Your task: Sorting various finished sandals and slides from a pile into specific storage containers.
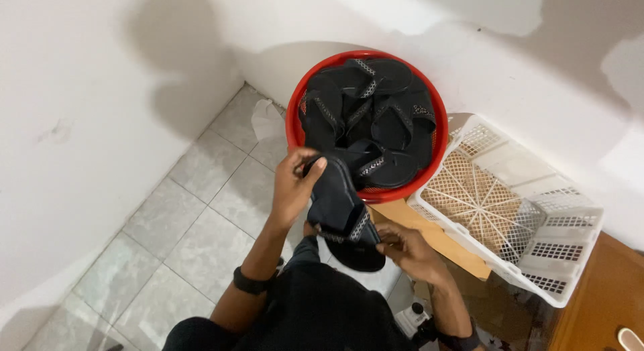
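Overhead, white walls (87, 76) meet in a corner at the far left, and a grey tiled floor (194, 217) runs from that corner toward the person. At the right lies a white plastic basket (557, 223), tipped on its side with its open lattice bottom facing left; it rests on a brown board (443, 240), beside a wooden panel (597, 290) at the near right edge. Just left of it, against the far wall, stands a round red tub (295, 133) heaped with black sandals (376, 116) whose straps carry pale patterned bands. A crumpled white bag (267, 120) lies on the floor touching the tub's left side.

Near the tub's front rim the person holds one black sandal (339, 203), sole turned up and tilted, its far end just over the rim and its near end pointing at the person's dark lap. The left hand (293, 183) grips the far end, thumb curled over the top edge and the fingers wrapped behind it. The right hand (410, 247) is at the near end, its fingers (388, 231) pinching the strap by the sandal's edge. A black band (249, 282) sits on the left wrist and another band (459, 341) on the right.
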